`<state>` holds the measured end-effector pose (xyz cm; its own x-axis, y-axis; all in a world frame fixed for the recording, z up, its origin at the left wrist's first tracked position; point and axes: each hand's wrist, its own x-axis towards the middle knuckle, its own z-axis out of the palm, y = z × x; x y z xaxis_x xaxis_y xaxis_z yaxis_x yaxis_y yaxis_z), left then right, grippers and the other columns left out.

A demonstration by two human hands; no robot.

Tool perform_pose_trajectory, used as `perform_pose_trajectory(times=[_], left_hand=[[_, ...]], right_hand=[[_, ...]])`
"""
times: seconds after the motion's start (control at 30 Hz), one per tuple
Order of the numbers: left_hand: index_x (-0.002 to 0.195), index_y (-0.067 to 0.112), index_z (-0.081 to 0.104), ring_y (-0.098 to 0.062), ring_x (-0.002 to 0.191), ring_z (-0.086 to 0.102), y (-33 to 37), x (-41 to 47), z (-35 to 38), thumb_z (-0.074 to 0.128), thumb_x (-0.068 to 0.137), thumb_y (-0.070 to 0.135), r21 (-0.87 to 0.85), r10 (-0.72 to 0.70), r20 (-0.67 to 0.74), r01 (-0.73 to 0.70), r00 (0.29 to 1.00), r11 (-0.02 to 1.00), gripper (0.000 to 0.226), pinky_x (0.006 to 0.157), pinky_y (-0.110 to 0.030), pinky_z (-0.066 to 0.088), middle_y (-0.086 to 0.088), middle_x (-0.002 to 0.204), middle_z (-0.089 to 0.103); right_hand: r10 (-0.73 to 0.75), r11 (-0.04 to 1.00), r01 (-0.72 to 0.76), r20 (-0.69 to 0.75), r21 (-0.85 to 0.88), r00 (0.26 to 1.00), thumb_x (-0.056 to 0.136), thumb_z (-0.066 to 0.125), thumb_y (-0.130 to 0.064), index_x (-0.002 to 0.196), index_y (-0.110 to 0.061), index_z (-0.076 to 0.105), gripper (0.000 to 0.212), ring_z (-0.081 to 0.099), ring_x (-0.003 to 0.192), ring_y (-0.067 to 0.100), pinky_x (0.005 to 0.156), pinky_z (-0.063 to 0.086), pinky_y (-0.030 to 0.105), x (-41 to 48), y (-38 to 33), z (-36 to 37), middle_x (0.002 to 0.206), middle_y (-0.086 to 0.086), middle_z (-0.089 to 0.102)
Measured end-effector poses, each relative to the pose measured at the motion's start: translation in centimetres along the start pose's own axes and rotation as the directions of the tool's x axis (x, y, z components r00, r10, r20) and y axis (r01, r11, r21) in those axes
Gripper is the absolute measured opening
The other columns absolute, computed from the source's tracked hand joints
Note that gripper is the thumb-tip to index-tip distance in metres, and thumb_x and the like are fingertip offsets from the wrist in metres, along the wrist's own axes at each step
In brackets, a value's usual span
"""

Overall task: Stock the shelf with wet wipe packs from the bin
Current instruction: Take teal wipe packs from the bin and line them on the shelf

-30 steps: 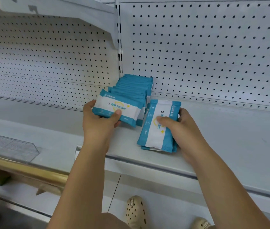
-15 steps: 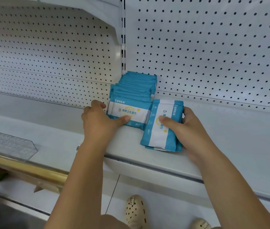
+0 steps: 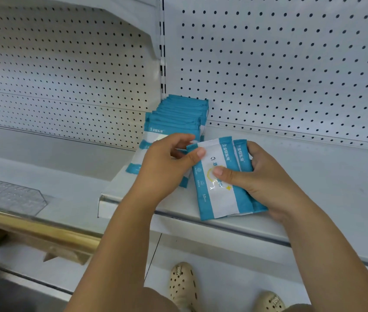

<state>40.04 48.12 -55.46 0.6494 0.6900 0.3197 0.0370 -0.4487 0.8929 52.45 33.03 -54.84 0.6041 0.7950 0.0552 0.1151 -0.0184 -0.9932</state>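
A row of blue-and-white wet wipe packs (image 3: 178,118) stands on the white shelf (image 3: 313,176), reaching back to the pegboard. My right hand (image 3: 266,181) grips a small stack of packs (image 3: 221,183) near the shelf's front edge, thumb on the top pack's face. My left hand (image 3: 167,167) pinches the top left corner of that top pack with thumb and fingers. The front packs of the row are partly hidden behind my left hand. The bin is out of view.
A white pegboard back wall (image 3: 291,64) rises behind the shelf. To the left lie a lower shelf with a clear plastic divider (image 3: 9,197) and a brass-coloured rail (image 3: 38,228). My perforated shoes (image 3: 183,284) show below.
My left hand left the pack it set at the front of the row and moved right to the top pack in my right hand. The right hand lifted its stack slightly.
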Motion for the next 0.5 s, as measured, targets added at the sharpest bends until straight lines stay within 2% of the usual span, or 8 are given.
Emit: perform_pose_trajectory(times=[0.1,0.23,0.37,0.5], left_hand=[[0.108,0.016,0.075,0.003,0.074,0.060,0.1,0.1,0.2,0.074,0.089,0.024,-0.074,-0.030,0.066,0.035,0.997,0.997,0.021,0.068,-0.010,0.048,-0.005,0.095,0.073],[0.094,0.013,0.075,-0.005,0.064,0.060,0.3,0.1,0.0,0.075,0.088,0.019,-0.144,-0.105,0.048,0.111,0.993,0.983,0.009,0.060,-0.017,0.050,-0.012,0.088,0.074],[0.096,0.001,0.070,-0.021,0.082,0.074,0.2,-0.5,-1.3,0.072,0.090,0.013,-0.291,-0.214,-0.006,0.203,0.977,0.935,0.013,0.072,-0.027,0.061,-0.015,0.091,0.076],[0.092,-0.001,0.064,-0.016,0.075,0.075,-0.1,-1.1,-3.2,0.070,0.091,0.010,-0.437,-0.334,-0.082,0.268,0.939,0.859,0.013,0.066,-0.020,0.059,-0.011,0.082,0.074]], right_hand=[[0.006,1.000,-0.006,-0.007,-0.002,1.000,0.067,0.090,-0.021,0.125,-0.024,0.058,0.066,0.076,0.092,0.018,0.078,0.062,0.037,-0.1,0.1,-0.3,0.104,-0.003,0.078],[0.003,1.000,-0.003,-0.008,0.009,1.000,0.062,0.088,-0.031,0.122,-0.025,0.059,0.068,0.076,0.091,0.019,0.078,0.062,0.040,-0.3,-0.1,-0.7,0.103,-0.004,0.078],[0.009,1.000,-0.009,-0.002,0.019,1.000,0.060,0.088,-0.034,0.121,-0.025,0.060,0.067,0.076,0.091,0.017,0.078,0.061,0.038,-0.3,-0.2,-0.9,0.102,-0.005,0.078],[0.017,1.000,-0.017,0.005,-0.024,1.000,0.056,0.088,-0.036,0.119,-0.027,0.061,0.069,0.076,0.089,0.014,0.072,0.059,0.031,-0.1,-0.2,-0.6,0.101,-0.008,0.078]])
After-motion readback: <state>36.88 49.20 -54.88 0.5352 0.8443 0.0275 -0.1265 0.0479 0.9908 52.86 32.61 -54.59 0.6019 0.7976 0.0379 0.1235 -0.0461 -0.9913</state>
